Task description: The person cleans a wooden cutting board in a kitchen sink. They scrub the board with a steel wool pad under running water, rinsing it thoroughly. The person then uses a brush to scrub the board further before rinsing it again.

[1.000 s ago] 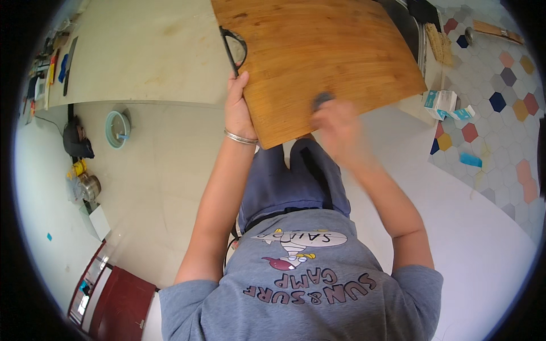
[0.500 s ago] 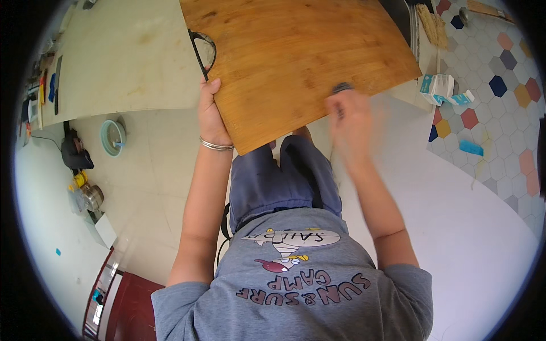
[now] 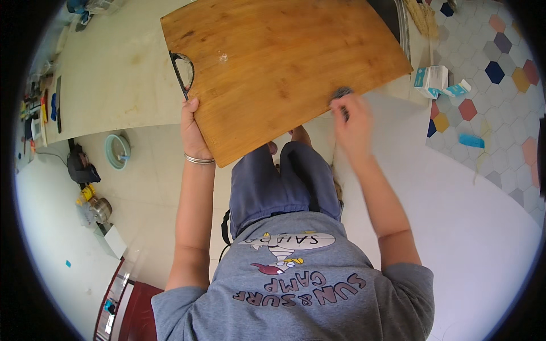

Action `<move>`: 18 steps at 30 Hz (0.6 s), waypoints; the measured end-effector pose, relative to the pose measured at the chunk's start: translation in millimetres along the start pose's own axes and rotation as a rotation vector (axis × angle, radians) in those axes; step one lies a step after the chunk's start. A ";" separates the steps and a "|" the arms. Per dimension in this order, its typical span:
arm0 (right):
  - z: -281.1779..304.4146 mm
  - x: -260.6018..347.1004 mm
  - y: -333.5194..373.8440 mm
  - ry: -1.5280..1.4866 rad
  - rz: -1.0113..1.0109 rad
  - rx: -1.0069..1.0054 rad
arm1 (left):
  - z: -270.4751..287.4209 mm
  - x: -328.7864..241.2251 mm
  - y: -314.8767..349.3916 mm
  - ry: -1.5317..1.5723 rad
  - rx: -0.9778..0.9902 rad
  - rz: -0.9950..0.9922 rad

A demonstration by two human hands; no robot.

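Observation:
A wooden cutting board [image 3: 284, 74] with a black-rimmed handle cutout is tilted over the counter's front edge. My left hand [image 3: 196, 129] grips its near left corner, just below the cutout, with the thumb on top and the other fingers hidden underneath. In my right hand [image 3: 354, 120] is a dark grey scouring pad [image 3: 342, 92], probably steel wool, pressed to the board's near edge right of the middle. The fingers of that hand are closed around the pad and slightly blurred. A small whitish wet patch shows on the board's upper left.
The pale countertop [image 3: 114, 85] stretches to the left of the board. Part of a sink [image 3: 402, 25] shows past its far right corner. A torn white and teal box [image 3: 435, 80] sits near the hexagon tiles. On the floor at left stands a light green basin [image 3: 117, 151].
The board has shifted left and slightly nearer with my left hand. My right hand stays at its near edge with the pad. More of the board's far side now shows.

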State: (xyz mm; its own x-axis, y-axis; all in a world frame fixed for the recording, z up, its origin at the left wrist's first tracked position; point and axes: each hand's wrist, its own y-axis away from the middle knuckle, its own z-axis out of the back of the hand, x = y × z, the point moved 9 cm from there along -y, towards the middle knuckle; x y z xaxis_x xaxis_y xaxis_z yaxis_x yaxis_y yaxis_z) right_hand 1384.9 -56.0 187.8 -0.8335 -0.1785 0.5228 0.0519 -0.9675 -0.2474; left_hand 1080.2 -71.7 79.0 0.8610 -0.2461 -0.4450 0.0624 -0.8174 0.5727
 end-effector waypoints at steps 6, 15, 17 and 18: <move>7.0 -46.5 -20.8 0.232 -0.094 -0.077 | -4.6 4.4 4.0 0.035 0.004 0.002; -4.2 -59.7 -42.1 0.256 -0.103 0.023 | -18.0 -5.0 7.0 -0.021 0.034 -0.027; -25.1 23.8 -25.9 0.213 0.015 0.134 | -2.5 -6.2 3.3 -0.046 -0.007 -0.051; -27.1 26.2 -24.7 0.112 0.024 0.148 | -1.8 -7.5 2.7 -0.031 0.001 -0.053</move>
State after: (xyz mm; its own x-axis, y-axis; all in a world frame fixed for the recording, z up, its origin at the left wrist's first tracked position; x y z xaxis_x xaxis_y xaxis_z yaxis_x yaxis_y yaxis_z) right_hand 1346.8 -31.9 185.5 -0.8867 -0.1887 0.4221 0.1459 -0.9805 -0.1317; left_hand 1074.9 -71.1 85.2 0.8406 -0.2183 -0.4957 0.1068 -0.8304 0.5469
